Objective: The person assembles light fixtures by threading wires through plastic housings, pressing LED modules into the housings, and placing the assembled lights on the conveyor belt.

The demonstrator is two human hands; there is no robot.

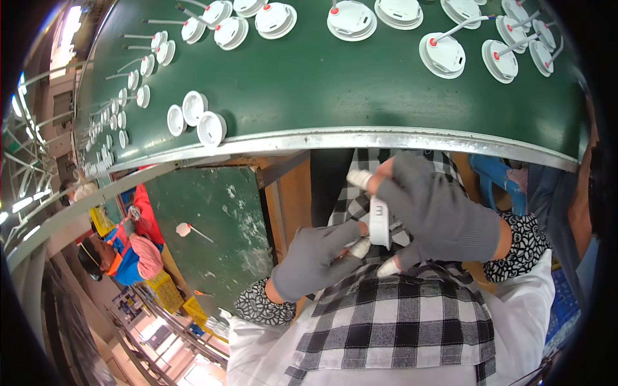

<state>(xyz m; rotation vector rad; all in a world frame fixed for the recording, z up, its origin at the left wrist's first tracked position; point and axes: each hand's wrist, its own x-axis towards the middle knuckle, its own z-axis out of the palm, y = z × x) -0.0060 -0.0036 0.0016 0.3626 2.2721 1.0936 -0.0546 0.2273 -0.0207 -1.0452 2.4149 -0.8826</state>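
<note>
Above my lap, a shallow round white plastic housing is tilted on edge between my hands. My right hand, in a grey fingerless glove with white-covered fingertips, closes around it from the right. One finger sticks out past its upper edge and another fingertip shows below it. My left hand, gloved the same way, has its fingers bent together at the housing's left edge and touches it. The inner side of the housing and part of the right fingers are hidden.
A green conveyor belt with a metal rim runs ahead. On it lie several white round units with cables and 3 white cups. Left are a scuffed green board and a co-worker. A blue stool stands right.
</note>
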